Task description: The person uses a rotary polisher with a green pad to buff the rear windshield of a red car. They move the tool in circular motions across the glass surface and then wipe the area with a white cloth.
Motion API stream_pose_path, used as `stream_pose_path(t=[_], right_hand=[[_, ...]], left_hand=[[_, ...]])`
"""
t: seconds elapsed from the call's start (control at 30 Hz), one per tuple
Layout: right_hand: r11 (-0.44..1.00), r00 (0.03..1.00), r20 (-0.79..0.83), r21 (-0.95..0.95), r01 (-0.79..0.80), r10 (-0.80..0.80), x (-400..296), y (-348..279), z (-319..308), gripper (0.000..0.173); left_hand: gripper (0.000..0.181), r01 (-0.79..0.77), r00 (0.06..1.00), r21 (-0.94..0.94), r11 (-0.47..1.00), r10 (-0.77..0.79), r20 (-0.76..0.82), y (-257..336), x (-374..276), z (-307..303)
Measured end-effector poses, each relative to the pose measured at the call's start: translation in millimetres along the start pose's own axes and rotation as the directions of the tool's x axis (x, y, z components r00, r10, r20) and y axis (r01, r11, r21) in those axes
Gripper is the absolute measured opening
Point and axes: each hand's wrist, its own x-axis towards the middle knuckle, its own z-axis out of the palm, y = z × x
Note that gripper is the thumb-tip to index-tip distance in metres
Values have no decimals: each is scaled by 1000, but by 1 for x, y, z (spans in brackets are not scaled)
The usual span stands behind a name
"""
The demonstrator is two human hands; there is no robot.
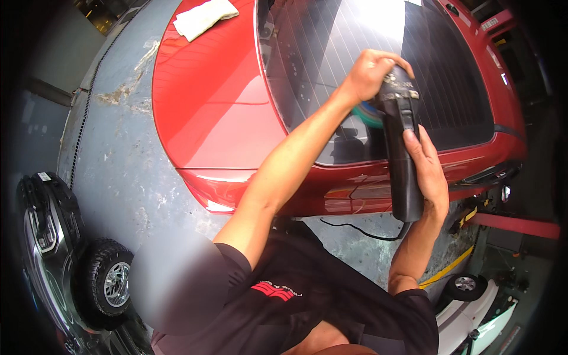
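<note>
My left hand (370,75) is wrapped over the gear head of a black rotary polisher (401,173). Lower down, my right hand (428,168) grips the polisher's long body, thumb near its switch. A blurred green and blue pad (369,116) shows beneath the head, over the rear window (443,102) of a red car (217,124); whether it touches the glass is partly hidden by the tool and my left wrist. From the polisher's end a black power cord (359,230) droops down beside the car.
A folded pale cloth (206,17) lies on the red trunk lid. Left stands a dark vehicle with a chunky tyre (106,282); lower right, a white vehicle (470,306). A red lift arm (514,225) sticks out at right. The grey floor (115,146) is worn.
</note>
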Motion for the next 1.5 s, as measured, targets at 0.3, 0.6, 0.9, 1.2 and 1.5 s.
stream_pose_path(t=[0.3,0.6,0.9,1.2,1.5], right_hand=[[960,992,-81,269,-74,99,21,-11,55,49],[983,980,-154,155,-98,122,59,-47,152,61],[999,975,-217,-15,-49,44,126,-77,200,91],[978,975,-215,-206,7,-53,209,-80,223,117],[966,953,-302,241,92,-15,158,-81,215,64]], left_hand=[[38,58,995,-136,989,-47,88,-11,14,-41],[38,86,976,116,990,-107,192,2,28,-145],[69,201,974,960,195,-145,-175,6,46,-396],[107,253,808,920,-298,-457,-371,-10,26,-512],[46,533,835,652,540,-213,-507,43,38,-502]])
